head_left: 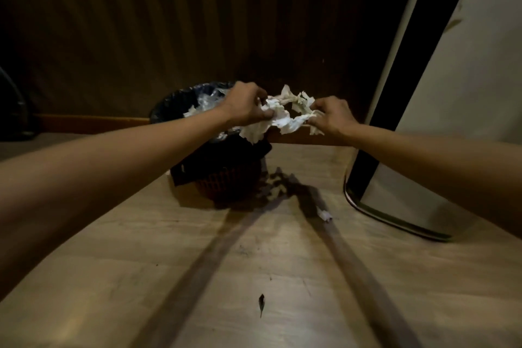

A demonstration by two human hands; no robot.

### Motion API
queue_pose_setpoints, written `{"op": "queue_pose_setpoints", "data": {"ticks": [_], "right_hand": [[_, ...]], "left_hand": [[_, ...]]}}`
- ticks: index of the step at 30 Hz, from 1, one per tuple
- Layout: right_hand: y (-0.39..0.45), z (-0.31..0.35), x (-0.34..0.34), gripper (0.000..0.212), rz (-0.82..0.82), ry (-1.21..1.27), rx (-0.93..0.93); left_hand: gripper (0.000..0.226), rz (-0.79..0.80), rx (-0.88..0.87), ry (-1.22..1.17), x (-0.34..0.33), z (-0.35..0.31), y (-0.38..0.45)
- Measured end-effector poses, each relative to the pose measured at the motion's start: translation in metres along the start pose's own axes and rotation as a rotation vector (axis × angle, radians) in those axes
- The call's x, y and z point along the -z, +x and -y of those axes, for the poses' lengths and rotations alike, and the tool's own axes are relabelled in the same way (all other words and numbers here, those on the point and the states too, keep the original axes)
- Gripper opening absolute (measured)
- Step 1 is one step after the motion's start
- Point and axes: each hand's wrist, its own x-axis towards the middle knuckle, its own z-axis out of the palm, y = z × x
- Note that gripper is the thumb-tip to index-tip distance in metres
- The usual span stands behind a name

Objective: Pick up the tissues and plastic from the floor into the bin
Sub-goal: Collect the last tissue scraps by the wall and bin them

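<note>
A: What's left on the pale wooden floor (254, 248)?

B: One small white paper scrap (324, 215).

A: And beyond?

B: Left hand (247, 106) and right hand (332, 118) grasp the crumpled white tissues (282, 117) beside the black-lined woven bin (226, 175), which already holds clear plastic (207, 100).

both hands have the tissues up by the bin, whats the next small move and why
Probably shift both hands a little left, over the bin's opening, then let go. The left hand and right hand hold the crumpled tissues mostly right of the bin, so dropping now risks missing. A small scrap remains on the floor.
</note>
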Motion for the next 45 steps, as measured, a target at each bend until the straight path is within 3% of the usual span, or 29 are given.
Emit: {"op": "queue_pose_setpoints", "data": {"ticks": [5, 10, 15, 22, 28, 36, 40, 45], "right_hand": [[0.016, 0.050, -0.012, 0.037, -0.016, 0.105, 0.065], [0.031, 0.095, -0.033, 0.038, 0.026, 0.132, 0.122], [0.049, 0.126, -0.065, 0.038, 0.069, 0.177, 0.090], [0.054, 0.140, -0.085, 0.030, 0.052, 0.130, 0.188], [0.042, 0.098, -0.071, 0.023, -0.037, 0.146, 0.147], [0.022, 0.014, -0.053, 0.021, 0.053, -0.076, 0.056], [0.005, -0.029, -0.059, 0.022, 0.148, -0.201, -0.006], [-0.018, -0.083, -0.078, 0.028, 0.389, -0.276, -0.059]], "left_hand": [[0.053, -0.211, 0.121, -0.068, 0.051, 0.051, -0.018], [0.048, -0.320, 0.285, -0.092, 0.066, 0.100, -0.037], [0.051, -0.253, 0.422, -0.110, 0.068, 0.125, -0.051], [0.047, -0.242, 0.426, -0.089, 0.064, 0.136, -0.053], [0.041, -0.215, 0.376, -0.050, 0.058, 0.127, -0.035], [0.066, -0.167, 0.373, 0.138, 0.046, 0.131, -0.024], [0.047, -0.205, 0.287, 0.099, 0.038, 0.122, -0.029], [0.031, -0.135, 0.026, 0.181, 0.014, 0.087, -0.059]]}}
